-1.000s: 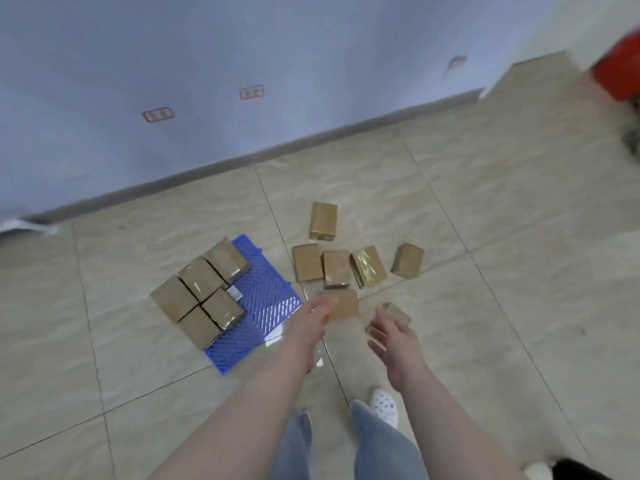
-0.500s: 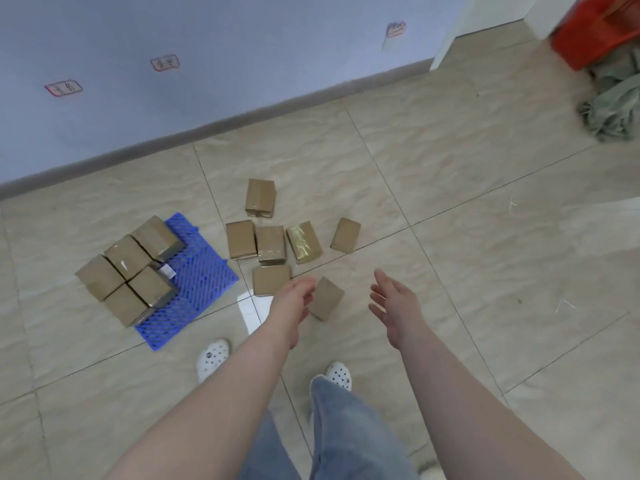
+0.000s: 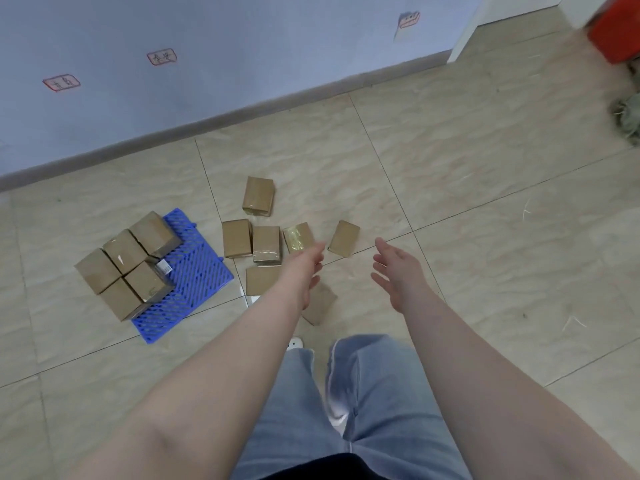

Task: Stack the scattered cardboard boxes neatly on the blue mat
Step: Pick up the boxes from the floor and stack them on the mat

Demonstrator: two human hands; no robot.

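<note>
Five cardboard boxes (image 3: 126,263) sit packed edge to edge on the left part of the blue mat (image 3: 199,277), which lies on the tiled floor (image 3: 467,202) near the wall (image 3: 242,46). To the right of the mat, seven more boxes are scattered on the tiles: one alone toward the wall (image 3: 258,195), a row of three just beside one another (image 3: 266,243), with the rightmost wrapped in shiny tape (image 3: 297,236), one set apart to the right (image 3: 344,238), one flat box nearer the person (image 3: 261,279), and one partly hidden under the left arm (image 3: 320,304). The left hand (image 3: 308,268) reaches out above these boxes with fingers straight and loosely together, holding nothing. The right hand (image 3: 398,271) hovers beside it, palm turned inward, fingers relaxed and slightly apart, also holding nothing. Below, blue jeans (image 3: 346,410) and the tip of a white shoe (image 3: 294,342) show. A red object (image 3: 614,32) and a grey-green bundle (image 3: 628,119) sit at the far right edge.
</note>
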